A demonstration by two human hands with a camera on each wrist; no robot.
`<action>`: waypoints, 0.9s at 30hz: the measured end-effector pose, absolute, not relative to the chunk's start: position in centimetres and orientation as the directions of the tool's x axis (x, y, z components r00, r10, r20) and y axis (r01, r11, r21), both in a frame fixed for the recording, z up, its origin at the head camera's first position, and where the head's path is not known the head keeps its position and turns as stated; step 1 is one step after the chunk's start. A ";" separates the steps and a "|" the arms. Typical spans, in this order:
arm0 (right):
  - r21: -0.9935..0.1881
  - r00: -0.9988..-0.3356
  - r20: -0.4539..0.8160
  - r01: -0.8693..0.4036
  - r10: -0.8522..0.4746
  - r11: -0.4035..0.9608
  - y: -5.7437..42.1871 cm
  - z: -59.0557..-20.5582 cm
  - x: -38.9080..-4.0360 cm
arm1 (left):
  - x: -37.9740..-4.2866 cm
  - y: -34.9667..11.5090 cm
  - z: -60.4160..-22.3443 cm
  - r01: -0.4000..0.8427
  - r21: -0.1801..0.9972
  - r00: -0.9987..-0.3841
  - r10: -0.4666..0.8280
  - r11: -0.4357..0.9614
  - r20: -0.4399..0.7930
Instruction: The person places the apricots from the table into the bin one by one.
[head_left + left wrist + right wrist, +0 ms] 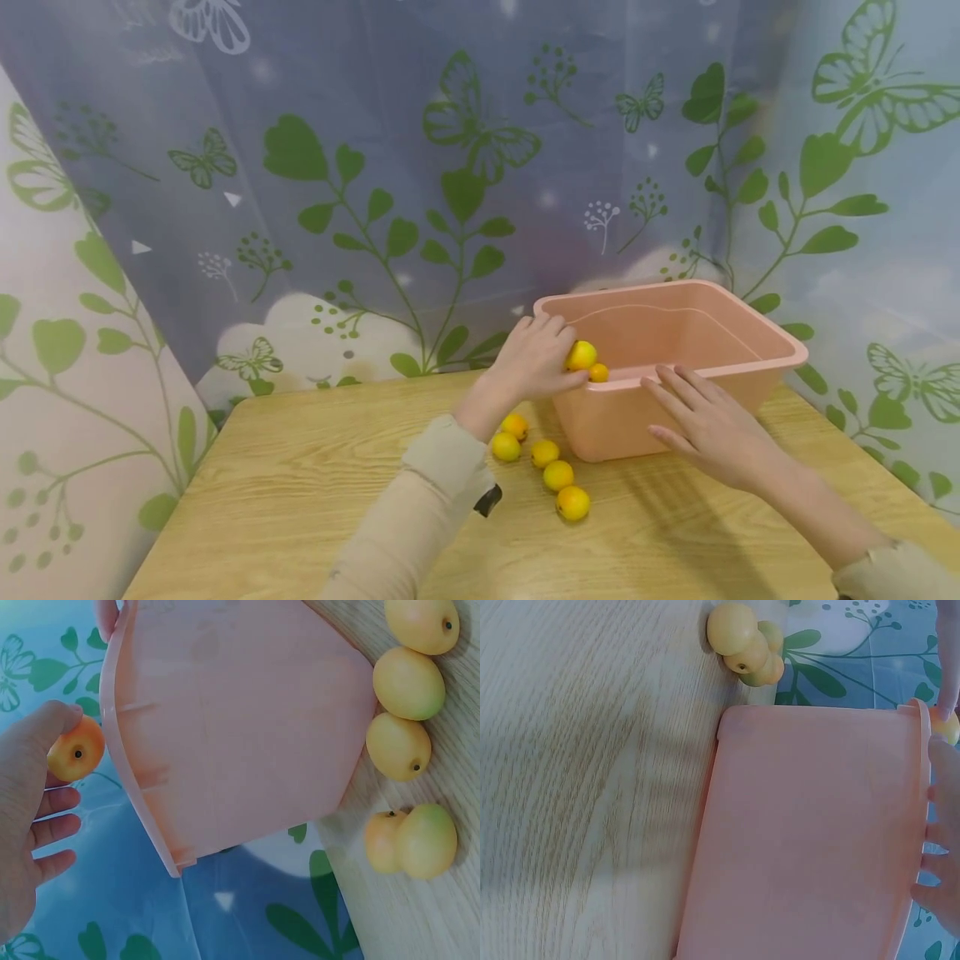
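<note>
My left hand point(534, 357) grips a small yellow-orange fruit point(77, 750) over the left end of a pink plastic bin point(637, 421). In the head view a yellow fruit point(581, 356) and a smaller orange round point(597, 372) show beside the thumb; whether both are held I cannot tell. The right hand point(716, 429) touches the bin's front rim with fingers extended, holding nothing. Several similar fruits lie on the table left of the bin, among them a yellow one point(573, 503) nearest me and an orange-tinged one point(515, 426) farther back.
The bin stands upright near the back right of a wooden table point(315, 483). Right behind the table hangs a cloth point(360, 208) printed with leaves and butterflies, which also runs along both sides. A black strap piece point(488, 501) shows at the left cuff.
</note>
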State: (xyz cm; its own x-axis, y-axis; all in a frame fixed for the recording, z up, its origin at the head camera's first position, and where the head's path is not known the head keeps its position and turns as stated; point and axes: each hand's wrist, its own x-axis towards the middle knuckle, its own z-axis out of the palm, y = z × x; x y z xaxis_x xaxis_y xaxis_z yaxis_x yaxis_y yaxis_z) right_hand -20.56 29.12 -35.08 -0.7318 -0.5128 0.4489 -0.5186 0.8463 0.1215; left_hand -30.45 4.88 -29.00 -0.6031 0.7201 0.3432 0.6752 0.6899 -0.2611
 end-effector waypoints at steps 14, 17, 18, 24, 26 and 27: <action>0.077 -0.799 0.341 -0.500 -0.495 0.862 29.2 -34.2 -20.5 | -31.2 6.6 -29.0 0.649 -0.274 -0.631 0.704 0.709 0.327; 0.066 -0.812 0.320 -0.495 -0.488 0.867 29.1 -34.0 -20.5 | -31.4 6.9 -29.0 0.648 -0.276 -0.634 0.703 0.710 0.322; 0.067 -0.814 0.315 -0.493 -0.487 0.867 29.1 -34.0 -20.5 | -31.5 7.1 -28.9 0.647 -0.274 -0.636 0.702 0.712 0.321; 0.066 -0.814 0.313 -0.496 -0.490 0.866 29.1 -33.9 -20.4 | -31.4 7.5 -28.5 0.624 -0.313 -0.644 0.698 0.716 0.312; 0.071 -0.809 0.322 -0.497 -0.491 0.865 29.2 -33.9 -20.4 | -31.2 7.3 -28.2 0.627 -0.313 -0.637 0.700 0.714 0.322; 0.074 -0.808 0.326 -0.496 -0.491 0.865 29.3 -33.9 -20.5 | -31.2 7.2 -28.1 0.629 -0.312 -0.630 0.703 0.711 0.331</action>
State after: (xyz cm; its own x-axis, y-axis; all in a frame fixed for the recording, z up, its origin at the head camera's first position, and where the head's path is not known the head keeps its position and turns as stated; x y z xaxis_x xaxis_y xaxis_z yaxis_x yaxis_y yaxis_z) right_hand -20.45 29.28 -33.92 -0.8076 -0.4912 0.3263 -0.4964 0.8650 0.0736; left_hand -31.17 7.23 -28.14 -0.6301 0.7026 0.3305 0.6294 0.7115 -0.3125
